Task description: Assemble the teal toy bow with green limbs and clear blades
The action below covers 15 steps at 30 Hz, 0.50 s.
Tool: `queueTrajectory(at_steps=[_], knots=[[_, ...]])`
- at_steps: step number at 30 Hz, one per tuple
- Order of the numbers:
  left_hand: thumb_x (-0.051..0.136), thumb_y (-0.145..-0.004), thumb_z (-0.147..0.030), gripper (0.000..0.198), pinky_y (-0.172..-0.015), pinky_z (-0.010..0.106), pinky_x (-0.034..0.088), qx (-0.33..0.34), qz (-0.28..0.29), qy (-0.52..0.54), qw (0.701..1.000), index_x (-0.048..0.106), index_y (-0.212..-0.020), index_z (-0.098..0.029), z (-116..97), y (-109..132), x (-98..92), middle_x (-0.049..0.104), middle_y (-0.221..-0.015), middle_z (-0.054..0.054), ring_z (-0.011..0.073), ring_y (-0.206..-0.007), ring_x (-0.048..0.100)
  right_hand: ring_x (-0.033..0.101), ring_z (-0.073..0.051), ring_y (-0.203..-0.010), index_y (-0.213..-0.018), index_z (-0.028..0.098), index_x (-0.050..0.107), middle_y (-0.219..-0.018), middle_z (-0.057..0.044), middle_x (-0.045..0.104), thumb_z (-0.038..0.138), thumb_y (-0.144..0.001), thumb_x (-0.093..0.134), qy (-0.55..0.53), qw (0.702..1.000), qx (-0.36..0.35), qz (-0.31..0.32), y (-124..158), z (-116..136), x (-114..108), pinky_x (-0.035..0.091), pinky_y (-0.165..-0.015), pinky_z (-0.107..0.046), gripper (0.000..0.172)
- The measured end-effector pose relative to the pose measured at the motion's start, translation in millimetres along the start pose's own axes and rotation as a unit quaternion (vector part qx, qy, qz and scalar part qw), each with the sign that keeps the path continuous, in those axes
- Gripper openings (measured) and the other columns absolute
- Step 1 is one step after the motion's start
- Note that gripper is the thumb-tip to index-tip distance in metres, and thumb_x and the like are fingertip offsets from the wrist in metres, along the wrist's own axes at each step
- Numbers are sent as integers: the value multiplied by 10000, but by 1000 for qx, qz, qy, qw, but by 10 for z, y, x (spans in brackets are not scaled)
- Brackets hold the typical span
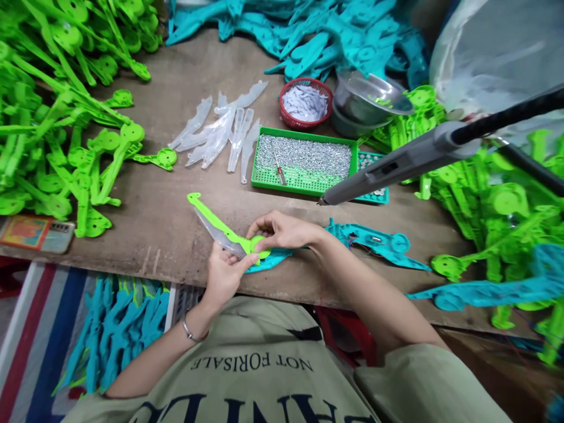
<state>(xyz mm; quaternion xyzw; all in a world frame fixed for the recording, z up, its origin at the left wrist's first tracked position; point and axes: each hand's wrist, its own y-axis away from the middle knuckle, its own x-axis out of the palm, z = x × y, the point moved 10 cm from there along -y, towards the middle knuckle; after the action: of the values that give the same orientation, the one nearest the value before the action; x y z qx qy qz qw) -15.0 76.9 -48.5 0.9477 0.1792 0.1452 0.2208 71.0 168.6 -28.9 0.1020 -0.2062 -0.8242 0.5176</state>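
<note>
Both my hands work at one long green plastic part with a round end, near the front edge of the table. A translucent plastic blade lies along its lower side. My left hand pinches the part and the blade near the round end from below. With closed fingers, my right hand grips the round end from above. Under my hands a blue plastic part rests on the table, partly hidden. To the right lies another blue shell with small metal pieces and a red wire in it.
A grey electric screwdriver hangs at the right. Behind my hands stand a green tray of screws with a small screwdriver, a red basket and metal bowls. Green parts pile up left; translucent blades lie mid-table.
</note>
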Motion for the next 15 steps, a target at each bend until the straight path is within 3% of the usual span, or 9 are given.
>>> queueTrajectory(at_steps=[4,11,15], knots=[[915,-541,-328,550,-850,340,592,-43,45,-19,998,635,-984,-160,101,48,79,774,-982,99,213,-897,743,512,-82,-613,-926,129,725,-699,36,652,279,-633,811,-14,1000,-8,7,-1,7,-6,409,-580,-215,341],[917,-551,-336,512,-825,350,595,-33,39,3,999,682,-969,-157,89,72,172,777,-962,101,228,-877,741,548,-86,-626,-945,135,733,-730,26,687,269,-657,809,-25,999,7,25,23,-19,-26,429,-608,-219,326],[841,-704,-412,485,-903,364,572,-52,106,71,990,673,-1089,-169,-40,180,316,760,-1079,109,239,-1002,719,620,-102,-712,-965,140,738,-851,-8,736,291,-676,831,-62,996,29,48,102,16,-85,495,-691,-232,338]])
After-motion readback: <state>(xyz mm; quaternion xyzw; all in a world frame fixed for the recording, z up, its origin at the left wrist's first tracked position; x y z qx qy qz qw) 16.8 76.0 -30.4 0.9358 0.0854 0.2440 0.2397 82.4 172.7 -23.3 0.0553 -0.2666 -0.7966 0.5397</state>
